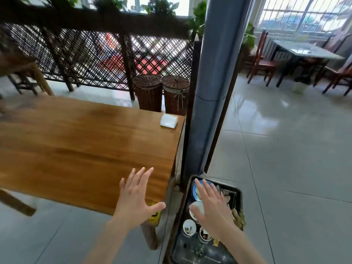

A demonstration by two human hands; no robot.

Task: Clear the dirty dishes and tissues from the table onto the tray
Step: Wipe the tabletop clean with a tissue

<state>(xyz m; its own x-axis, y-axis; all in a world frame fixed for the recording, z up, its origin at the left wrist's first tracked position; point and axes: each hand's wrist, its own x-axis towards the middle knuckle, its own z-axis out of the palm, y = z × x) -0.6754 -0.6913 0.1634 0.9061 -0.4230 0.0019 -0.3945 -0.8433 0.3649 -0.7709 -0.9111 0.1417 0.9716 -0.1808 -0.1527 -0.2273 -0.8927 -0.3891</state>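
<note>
Splayed right hand [211,208] over black tray [239,193], seemingly soiled cups, glossy wooden table [85,145]

L hand [136,197], R hand [211,204]: bare, no rings; forearms bare, no sleeves.

The right hand [213,208] hides much of the tray's [239,193] dishes.

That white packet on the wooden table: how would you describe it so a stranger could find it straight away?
Start at the long wooden table and follow its top to the far right corner, beside the grey pillar and in front of two wicker baskets. The white tissue packet lies there, the only pale, squarish thing on the brown tabletop.
</note>
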